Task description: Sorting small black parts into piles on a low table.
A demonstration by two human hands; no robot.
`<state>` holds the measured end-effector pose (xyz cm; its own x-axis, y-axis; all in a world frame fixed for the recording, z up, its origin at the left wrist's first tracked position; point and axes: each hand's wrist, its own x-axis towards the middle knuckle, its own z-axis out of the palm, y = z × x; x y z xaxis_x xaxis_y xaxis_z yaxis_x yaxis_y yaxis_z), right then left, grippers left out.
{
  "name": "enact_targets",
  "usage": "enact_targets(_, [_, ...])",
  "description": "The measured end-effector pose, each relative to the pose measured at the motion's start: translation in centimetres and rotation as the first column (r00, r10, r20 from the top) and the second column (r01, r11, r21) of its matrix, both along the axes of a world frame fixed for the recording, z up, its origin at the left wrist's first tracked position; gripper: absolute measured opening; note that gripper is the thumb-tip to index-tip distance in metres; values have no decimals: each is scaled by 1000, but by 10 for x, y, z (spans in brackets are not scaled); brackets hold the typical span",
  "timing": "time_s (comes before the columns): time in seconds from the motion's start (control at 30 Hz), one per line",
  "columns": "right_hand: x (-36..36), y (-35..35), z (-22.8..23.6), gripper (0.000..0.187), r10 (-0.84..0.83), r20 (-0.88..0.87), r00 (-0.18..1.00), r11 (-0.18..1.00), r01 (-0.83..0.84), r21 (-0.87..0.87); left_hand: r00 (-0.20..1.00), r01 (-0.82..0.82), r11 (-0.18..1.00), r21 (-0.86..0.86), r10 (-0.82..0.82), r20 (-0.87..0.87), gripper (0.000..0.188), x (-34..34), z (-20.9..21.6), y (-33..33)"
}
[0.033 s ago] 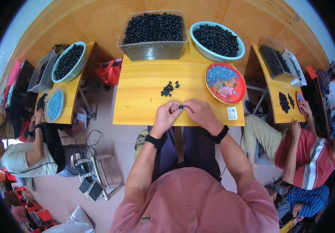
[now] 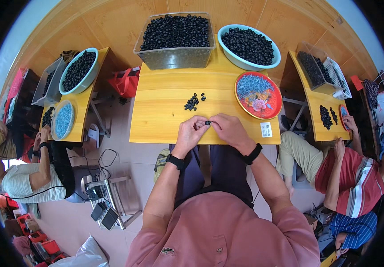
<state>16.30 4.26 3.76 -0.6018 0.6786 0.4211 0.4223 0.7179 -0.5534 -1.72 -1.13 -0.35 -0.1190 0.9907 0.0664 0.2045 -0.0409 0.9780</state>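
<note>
Near the front edge of the yellow table [image 2: 160, 93], my two hands meet over a small round black plastic part [image 2: 208, 123]. My left hand [image 2: 192, 132] pinches it from the left. The fingertips of my right hand [image 2: 230, 129] close on it from the right; whether they also hold something smaller is hidden. Just beyond my fingers lies a loose pile of small black parts [image 2: 192, 103]. To the right sits a red flowered tray [image 2: 263, 109] with a heap of small silvery-blue pieces [image 2: 253, 86], perhaps screws or pins.
A clear plastic bin [image 2: 174, 58] and a pale blue basin [image 2: 245, 63], both full of black parts, stand at the table's back. A white label card [image 2: 266, 129] lies at the front right. People work at side tables left and right. A metal stand [image 2: 111, 202] is on the floor.
</note>
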Motion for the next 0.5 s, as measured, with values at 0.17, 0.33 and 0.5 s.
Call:
enact_targets(0.17, [-2,1,-1,12,-25,-11,1000,996,24,-89,1000,4,1000,4,-4,-29,16,-1,2,0])
enact_targets(0.33, [0,3,-1,12,-34,-16,999,996,32,-82,999,24,1000,-18,-24,-27,17,-1,6,0])
enact_targets(0.5, [-2,4,-1,13,-27,-22,999,997,25,-71,998,56,998,-20,-56,-25,17,-1,7,0])
